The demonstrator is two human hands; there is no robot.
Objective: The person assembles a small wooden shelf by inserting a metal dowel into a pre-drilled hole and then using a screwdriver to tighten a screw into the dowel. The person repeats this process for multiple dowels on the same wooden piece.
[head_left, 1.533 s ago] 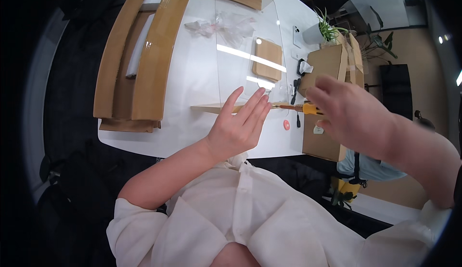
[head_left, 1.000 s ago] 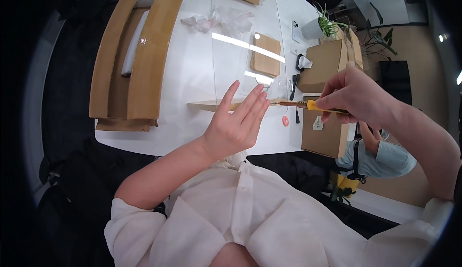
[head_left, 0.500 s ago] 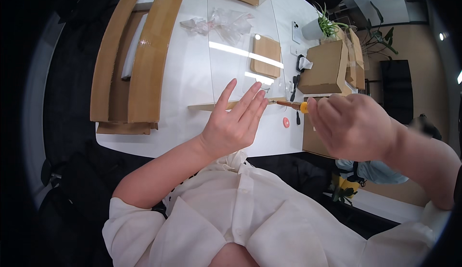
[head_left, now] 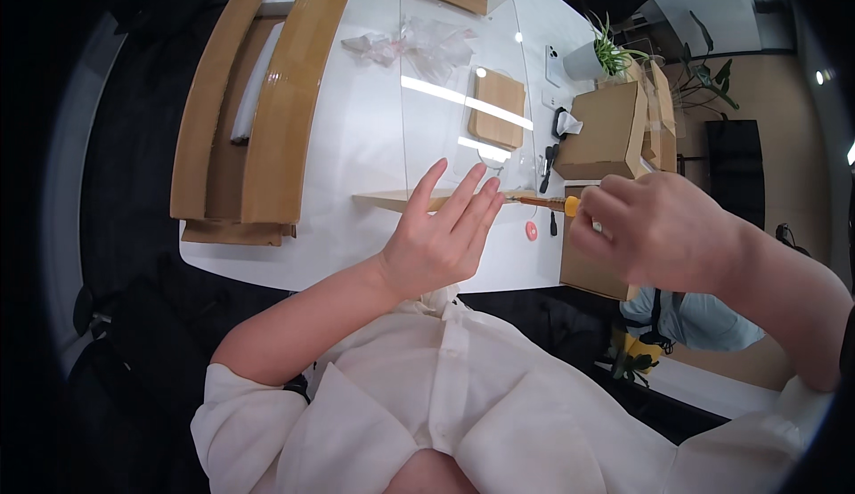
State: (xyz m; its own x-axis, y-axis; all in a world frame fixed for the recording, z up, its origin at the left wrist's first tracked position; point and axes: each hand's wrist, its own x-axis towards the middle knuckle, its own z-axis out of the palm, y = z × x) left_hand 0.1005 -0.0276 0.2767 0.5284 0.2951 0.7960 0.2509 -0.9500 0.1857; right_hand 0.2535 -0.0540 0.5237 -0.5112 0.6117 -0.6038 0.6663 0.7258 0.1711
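My left hand [head_left: 436, 240] is open, its fingers stretched out and spread beside a narrow pale wooden board [head_left: 378, 199]. My right hand [head_left: 663, 227] is closed round the handle of a screwdriver [head_left: 572, 206] with a yellow-orange handle, most of it covered by my fingers. The screwdriver lies nearly level, its tip pointing left at the board's right part, close to my left fingertips. Whether the tip sits in a screw is too small to tell. A large clear panel [head_left: 445, 142] extends away from the board over the white table.
Left stands a long open cardboard box [head_left: 285, 111] with white pieces inside. A wooden block [head_left: 500, 120] and crumpled plastic wrap [head_left: 435, 48] show through the panel. To the right are a cardboard box [head_left: 601, 129], a potted plant [head_left: 583, 62], black tools [head_left: 547, 169] and a red round item [head_left: 532, 230].
My right hand's fingers have shifted and turned a little on the screwdriver handle. My left hand keeps its spread pose. The whole view has shifted slightly.
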